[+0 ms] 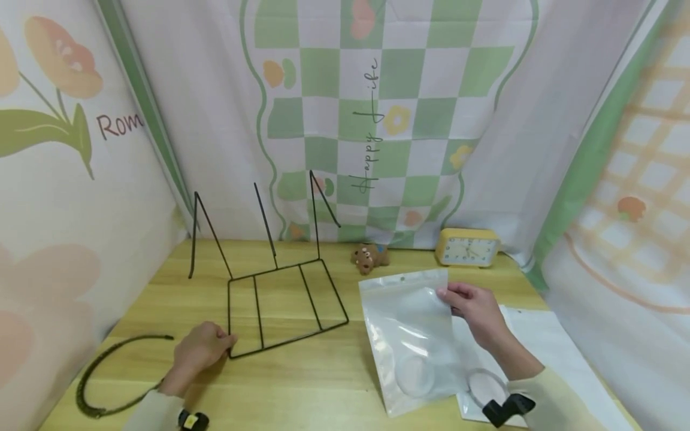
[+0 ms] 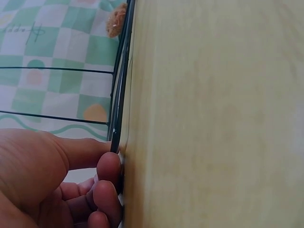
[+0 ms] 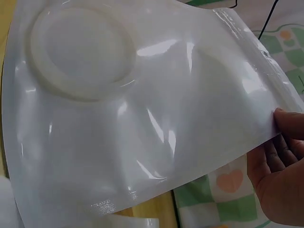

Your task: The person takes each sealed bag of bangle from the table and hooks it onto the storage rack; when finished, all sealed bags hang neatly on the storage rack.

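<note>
My left hand (image 1: 198, 353) pinches the near left corner of a black wire rack (image 1: 259, 314) between thumb and fingers. The rack's ladder-like frame sits low over the wooden table, with bent wire legs rising at its far side. In the left wrist view the rack's bar (image 2: 122, 85) runs close along the tabletop. My right hand (image 1: 480, 314) grips the upper right edge of a whitish, glossy plastic zip bag (image 1: 406, 317), held tilted upright. A round, pale ring-shaped thing (image 3: 83, 52) shows through the bag's lower part.
A second white bag (image 1: 544, 341) lies on the table (image 1: 302, 389) at right, partly behind the held one. A dark curved band (image 1: 86, 383) lies left of my left hand. A brown bear figure (image 1: 371, 257) and yellow alarm clock (image 1: 468, 246) stand before the curtain.
</note>
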Demonstrator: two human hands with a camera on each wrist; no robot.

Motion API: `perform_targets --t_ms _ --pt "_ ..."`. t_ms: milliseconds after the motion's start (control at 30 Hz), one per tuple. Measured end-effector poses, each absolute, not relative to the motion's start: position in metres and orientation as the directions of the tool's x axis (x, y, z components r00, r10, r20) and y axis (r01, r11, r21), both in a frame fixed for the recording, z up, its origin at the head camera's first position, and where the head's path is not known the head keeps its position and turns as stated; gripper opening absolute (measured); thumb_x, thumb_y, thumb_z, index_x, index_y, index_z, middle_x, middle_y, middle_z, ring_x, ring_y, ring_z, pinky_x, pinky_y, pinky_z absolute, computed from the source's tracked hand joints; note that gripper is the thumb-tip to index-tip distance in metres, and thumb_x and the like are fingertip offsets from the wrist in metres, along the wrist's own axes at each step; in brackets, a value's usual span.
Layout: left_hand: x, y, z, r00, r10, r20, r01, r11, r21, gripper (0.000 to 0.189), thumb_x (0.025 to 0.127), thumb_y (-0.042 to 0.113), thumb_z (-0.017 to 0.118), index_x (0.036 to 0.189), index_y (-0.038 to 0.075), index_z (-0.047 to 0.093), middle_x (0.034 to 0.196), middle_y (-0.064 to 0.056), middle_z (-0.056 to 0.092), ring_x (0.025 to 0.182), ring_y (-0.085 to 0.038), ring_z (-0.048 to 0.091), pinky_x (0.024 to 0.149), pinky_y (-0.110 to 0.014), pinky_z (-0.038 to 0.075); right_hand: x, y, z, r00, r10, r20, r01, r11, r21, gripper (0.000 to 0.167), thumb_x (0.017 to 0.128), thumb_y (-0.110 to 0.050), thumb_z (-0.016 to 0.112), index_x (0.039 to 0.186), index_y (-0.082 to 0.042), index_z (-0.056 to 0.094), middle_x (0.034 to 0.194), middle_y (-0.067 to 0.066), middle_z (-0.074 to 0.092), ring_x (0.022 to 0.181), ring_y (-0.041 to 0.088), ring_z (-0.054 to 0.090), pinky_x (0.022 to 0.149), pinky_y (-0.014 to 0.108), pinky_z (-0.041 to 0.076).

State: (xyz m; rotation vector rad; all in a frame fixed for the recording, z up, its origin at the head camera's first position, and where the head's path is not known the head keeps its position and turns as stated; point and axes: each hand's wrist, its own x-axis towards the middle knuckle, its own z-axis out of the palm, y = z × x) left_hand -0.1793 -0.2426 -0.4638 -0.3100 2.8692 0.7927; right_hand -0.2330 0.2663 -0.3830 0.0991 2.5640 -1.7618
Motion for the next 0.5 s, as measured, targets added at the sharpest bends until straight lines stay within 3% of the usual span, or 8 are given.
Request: perform_targets --t_ms 300,500 --pt "-0.180 -0.245 -0.466 -0.968 -0.154 -0.197 -0.235 0.830 0.506 0.041 0.094 0.035 0.061 0.058 0.016 0.056 0.054 0.002 0.055 0.046 -0.010 0.038 0.046 -0.025 0.027 -0.223 0.228 -0.368 -0.995 -0.087 0.053 -0.065 0.146 -0.987 0.009 0.093 -0.014 0.068 0.093 -0.006 0.070 0.081 -0.008 0.068 0.076 0.007 0.063 0.072 0.025 0.054" --pt "-0.180 -0.244 -0.467 -0.972 -0.150 -0.180 -0.223 0.828 0.514 0.040 0.094 0.035 0.062 0.059 0.015 0.058 0.054 0.001 0.056 0.047 -0.011 0.040 0.046 -0.025 0.028 -0.221 0.197 -0.359 -0.978 -0.166 0.126 -0.143 0.095 -0.985 0.006 0.092 -0.010 0.068 0.089 -0.006 0.070 0.077 -0.006 0.066 0.071 0.007 0.058 0.069 0.025 0.053"
